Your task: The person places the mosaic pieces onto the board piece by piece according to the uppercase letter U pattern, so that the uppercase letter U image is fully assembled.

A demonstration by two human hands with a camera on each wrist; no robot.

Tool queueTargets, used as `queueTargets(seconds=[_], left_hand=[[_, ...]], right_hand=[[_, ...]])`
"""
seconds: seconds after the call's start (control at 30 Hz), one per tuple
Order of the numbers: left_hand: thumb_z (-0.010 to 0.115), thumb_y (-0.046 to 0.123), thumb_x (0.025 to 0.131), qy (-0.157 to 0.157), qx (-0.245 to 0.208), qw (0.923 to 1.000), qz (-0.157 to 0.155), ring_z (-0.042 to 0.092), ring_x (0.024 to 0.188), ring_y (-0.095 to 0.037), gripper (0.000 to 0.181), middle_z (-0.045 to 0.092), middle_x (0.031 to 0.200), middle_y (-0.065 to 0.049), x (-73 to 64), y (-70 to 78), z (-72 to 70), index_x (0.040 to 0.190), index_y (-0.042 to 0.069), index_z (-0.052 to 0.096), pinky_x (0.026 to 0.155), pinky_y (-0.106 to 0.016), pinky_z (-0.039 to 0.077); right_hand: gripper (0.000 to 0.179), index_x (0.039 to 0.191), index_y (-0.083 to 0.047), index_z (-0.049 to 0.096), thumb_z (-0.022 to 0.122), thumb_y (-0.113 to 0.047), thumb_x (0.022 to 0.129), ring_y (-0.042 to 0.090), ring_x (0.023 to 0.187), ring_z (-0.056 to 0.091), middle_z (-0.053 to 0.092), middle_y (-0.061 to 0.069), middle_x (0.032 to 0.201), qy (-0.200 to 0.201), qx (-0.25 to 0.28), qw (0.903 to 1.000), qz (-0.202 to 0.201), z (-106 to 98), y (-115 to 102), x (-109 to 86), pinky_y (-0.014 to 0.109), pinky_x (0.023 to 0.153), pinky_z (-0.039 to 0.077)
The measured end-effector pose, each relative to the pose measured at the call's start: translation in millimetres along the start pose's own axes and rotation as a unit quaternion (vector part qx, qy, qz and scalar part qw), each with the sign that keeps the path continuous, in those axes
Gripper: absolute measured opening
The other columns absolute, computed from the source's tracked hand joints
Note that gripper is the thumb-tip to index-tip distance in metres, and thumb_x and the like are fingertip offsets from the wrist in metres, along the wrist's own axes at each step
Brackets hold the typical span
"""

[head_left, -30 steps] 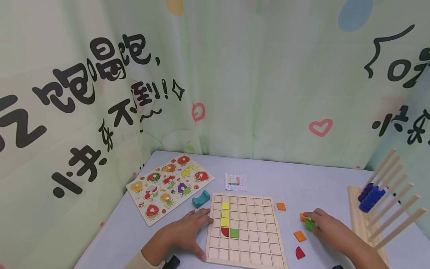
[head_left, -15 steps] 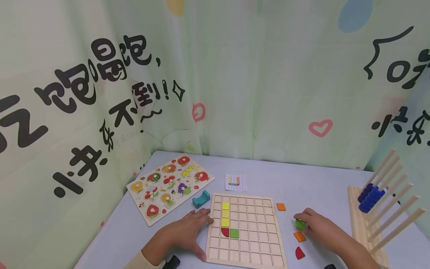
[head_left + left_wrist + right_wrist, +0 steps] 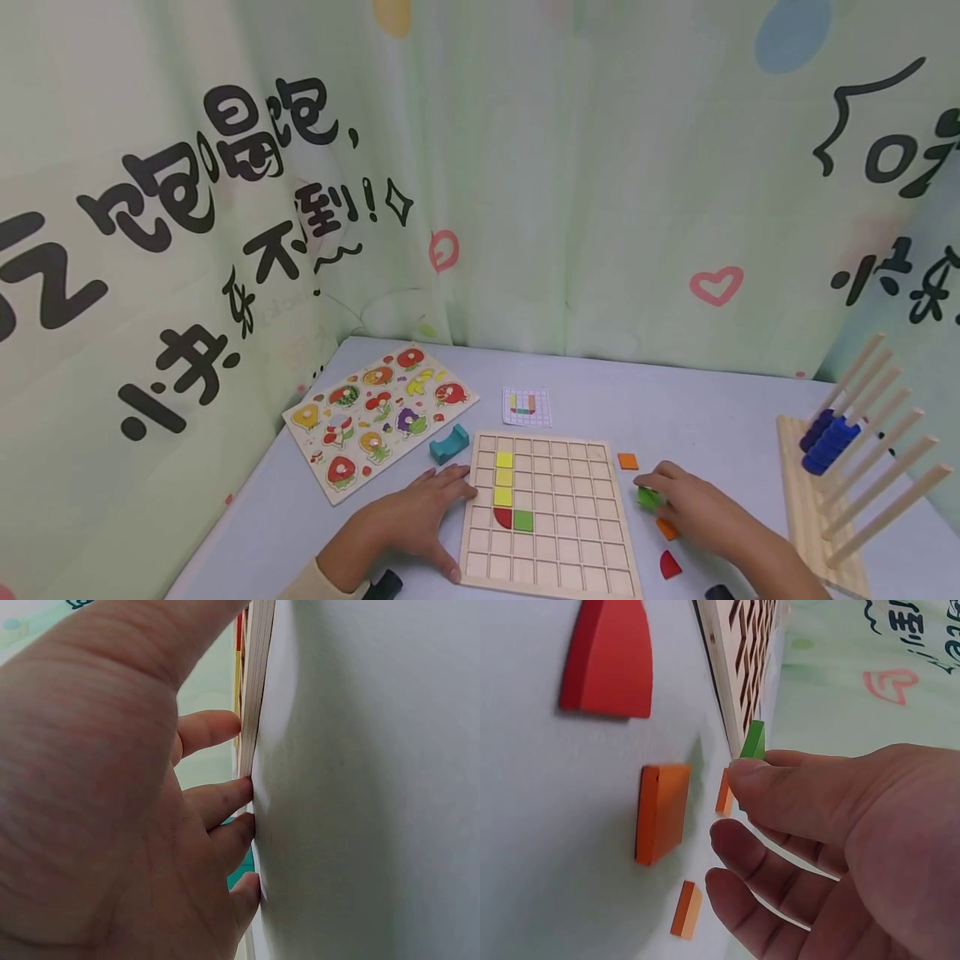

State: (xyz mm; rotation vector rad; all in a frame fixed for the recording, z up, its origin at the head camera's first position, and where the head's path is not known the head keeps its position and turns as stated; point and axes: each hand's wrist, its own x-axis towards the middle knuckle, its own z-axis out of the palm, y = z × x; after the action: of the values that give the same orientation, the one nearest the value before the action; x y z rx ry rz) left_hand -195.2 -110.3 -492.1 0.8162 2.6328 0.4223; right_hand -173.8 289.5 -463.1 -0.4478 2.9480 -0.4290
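Note:
My right hand point(image 3: 697, 508) pinches a small green square tile point(image 3: 756, 741) between thumb and finger, above the table just right of the wooden grid board point(image 3: 570, 504). Below it, loose orange tiles point(image 3: 662, 810) lie on the table, along with a red quarter-round tile point(image 3: 607, 664). My left hand point(image 3: 423, 512) is spread along the board's left side, fingertips and thumb at its edge, as the left wrist view also shows. On the board, several yellow tiles point(image 3: 503, 477) form a column, then a red quarter-round point(image 3: 503, 518) and a green tile point(image 3: 522, 521) beside it.
A pattern card point(image 3: 527, 407) with a coloured hooked shape lies behind the board. At the left are a fruit puzzle point(image 3: 378, 417) and a teal block point(image 3: 449, 444). A wooden peg rack point(image 3: 832, 500) with dark blue rings point(image 3: 830, 444) stands at right.
My right hand has moved left toward the board, carrying the green tile away from the orange tile it was beside. My left hand has stayed at the board's edge.

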Motion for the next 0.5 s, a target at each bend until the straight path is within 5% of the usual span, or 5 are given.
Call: queueTargets(seconds=[0.33,0.5], left_hand=[[0.081,0.069,0.054,0.003,0.003,1.0,0.0,0.018,0.145,-0.014,0.096,0.029,0.156,0.006,1.3,-1.8,2.6,0.137,0.035,0.049,0.116,-0.047,0.017],[0.08,0.07,0.053,0.003,0.0,1.0,0.001,0.017,0.145,-0.013,0.096,0.029,0.156,0.006,1.6,-2.8,3.4,0.137,0.036,0.049,0.117,-0.046,0.017]], right_hand=[[0.036,0.119,-0.011,0.067,0.072,-0.002,0.084,0.004,0.075,0.047,0.05,-0.009,0.101,0.009,0.004,0.9993,-0.035,3.3,-14.0,1.9,0.022,0.062,0.045],[0.036,0.118,-0.015,0.067,0.073,-0.007,0.084,0.006,0.084,0.052,0.052,-0.011,0.107,0.015,-0.006,0.9991,-0.04,6.3,-19.9,3.9,0.028,0.073,0.051]])
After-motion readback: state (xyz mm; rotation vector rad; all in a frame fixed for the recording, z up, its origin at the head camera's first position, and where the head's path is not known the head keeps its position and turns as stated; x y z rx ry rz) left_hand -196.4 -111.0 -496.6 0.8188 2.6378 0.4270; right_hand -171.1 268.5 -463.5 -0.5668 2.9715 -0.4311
